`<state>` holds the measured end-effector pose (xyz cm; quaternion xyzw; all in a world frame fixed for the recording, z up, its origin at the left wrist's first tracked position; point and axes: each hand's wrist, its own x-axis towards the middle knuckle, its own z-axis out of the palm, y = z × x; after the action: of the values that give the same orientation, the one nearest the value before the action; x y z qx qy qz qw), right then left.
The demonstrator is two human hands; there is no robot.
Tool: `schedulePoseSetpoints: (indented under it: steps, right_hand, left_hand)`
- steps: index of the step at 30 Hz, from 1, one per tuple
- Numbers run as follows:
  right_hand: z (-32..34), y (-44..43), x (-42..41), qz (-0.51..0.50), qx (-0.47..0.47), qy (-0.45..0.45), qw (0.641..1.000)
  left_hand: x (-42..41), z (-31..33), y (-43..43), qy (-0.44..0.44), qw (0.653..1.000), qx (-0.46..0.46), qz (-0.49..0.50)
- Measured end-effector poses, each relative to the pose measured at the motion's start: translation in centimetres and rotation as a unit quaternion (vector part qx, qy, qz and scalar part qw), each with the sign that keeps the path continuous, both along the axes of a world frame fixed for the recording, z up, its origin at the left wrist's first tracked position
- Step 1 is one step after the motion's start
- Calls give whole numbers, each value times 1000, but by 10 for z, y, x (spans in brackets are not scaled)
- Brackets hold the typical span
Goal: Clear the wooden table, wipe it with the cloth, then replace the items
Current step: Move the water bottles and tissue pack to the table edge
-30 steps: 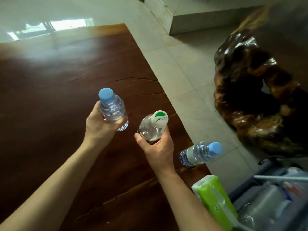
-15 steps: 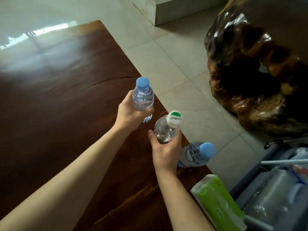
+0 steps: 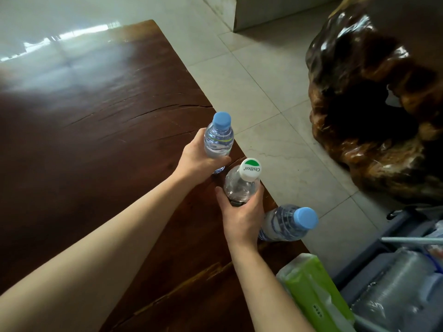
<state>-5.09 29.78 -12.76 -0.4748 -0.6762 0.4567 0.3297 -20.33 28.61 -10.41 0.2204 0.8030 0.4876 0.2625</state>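
My left hand point(image 3: 199, 156) grips a small blue-capped water bottle point(image 3: 218, 137) near the right edge of the dark wooden table point(image 3: 96, 140). Its base looks to be at or just above the tabletop. My right hand point(image 3: 242, 216) holds a clear bottle with a white and green cap point(image 3: 241, 183), just in front of the first one. A third bottle with a blue cap point(image 3: 287, 224) stands on the table edge, right beside my right hand. No cloth is in view.
A green tissue pack point(image 3: 314, 291) lies at the table's near right corner. A grey bin point(image 3: 395, 283) with plastic items sits on the floor to the right. A large dark carved root stump point(image 3: 374, 104) stands on the tiled floor beyond.
Both hands have carried their bottles to the right, toward the table's right edge. The left-hand bottle has come down close to the tabletop, next to the other two.
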Motion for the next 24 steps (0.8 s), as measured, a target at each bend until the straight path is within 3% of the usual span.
schedulePoseSetpoints:
  steps: [10,24]
  right_hand:
    - [0,-2,14,32,-46,-43,997]
    - [33,-51,64,122,-39,-140,982]
  left_hand:
    - [8,5,-55,95,992,-76,-17]
    - [72,29,-195,99,987,-87,89]
